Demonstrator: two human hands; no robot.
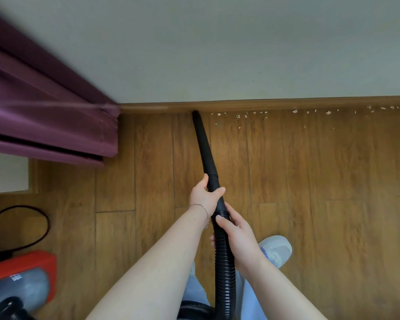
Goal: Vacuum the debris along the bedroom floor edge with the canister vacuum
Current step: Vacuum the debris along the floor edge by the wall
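We log the left hand [204, 195] gripping the black nozzle [203, 144], the right hand [237, 235] wrapped round the ribbed hose [224, 264], nozzle tip touching the baseboard [286, 103], pale debris [238, 116] strewn along that baseboard near the tip.

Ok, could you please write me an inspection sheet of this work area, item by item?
Surface: wooden floor, ending at a baseboard.
Job's things: nozzle tip at the baseboard; debris lies along it, right of the tip; hose runs back toward the person; red vacuum at lower left.
Clutter: nothing seen.
Hands: left hand grips the nozzle; right hand grips the hose behind it.
Cables: black cord loops beside the vacuum.
Surroundings: purple curtain at left, pale wall, one shoe.
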